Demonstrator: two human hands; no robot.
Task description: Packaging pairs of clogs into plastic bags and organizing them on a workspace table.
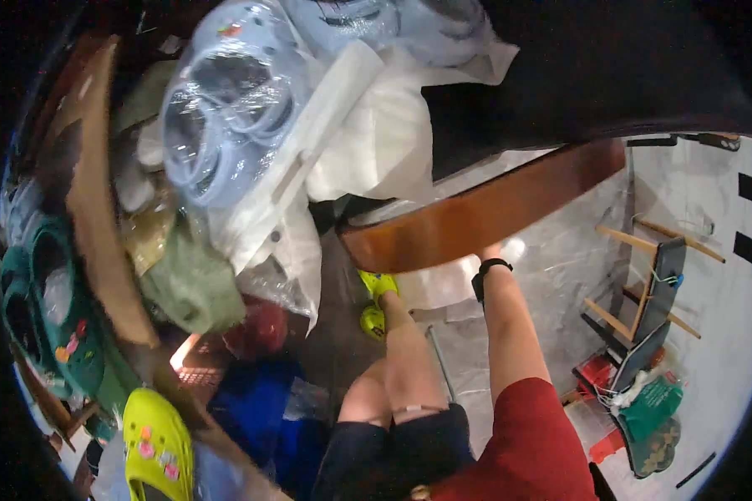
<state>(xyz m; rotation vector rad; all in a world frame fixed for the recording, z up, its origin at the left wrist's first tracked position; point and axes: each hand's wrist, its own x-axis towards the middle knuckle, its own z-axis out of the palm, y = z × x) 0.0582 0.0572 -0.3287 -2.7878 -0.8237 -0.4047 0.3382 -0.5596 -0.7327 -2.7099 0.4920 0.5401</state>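
Note:
My right arm, in a red sleeve with a black band (479, 284) at the wrist, stretches forward. Only a bit of my right hand (491, 250) shows, at the lower edge of a curved brown wooden-looking panel (485, 209). The panel hides the fingers, so I cannot tell whether they grip anything. Just beside the hand, a whitish bundle (514, 249) pokes out below the panel. My left hand is out of view. Above the panel's left end lie light-blue clogs (276, 92) in clear plastic wrap, with white sheeting (368, 159) by them.
Dark green clogs (54, 309) and a yellow-green clog (154, 442) with charms are at left, near a brown cardboard edge (92, 184). A blue item (263, 413) lies low by my legs. At right, a stool (656, 284) lies tipped near a green bag (650, 409).

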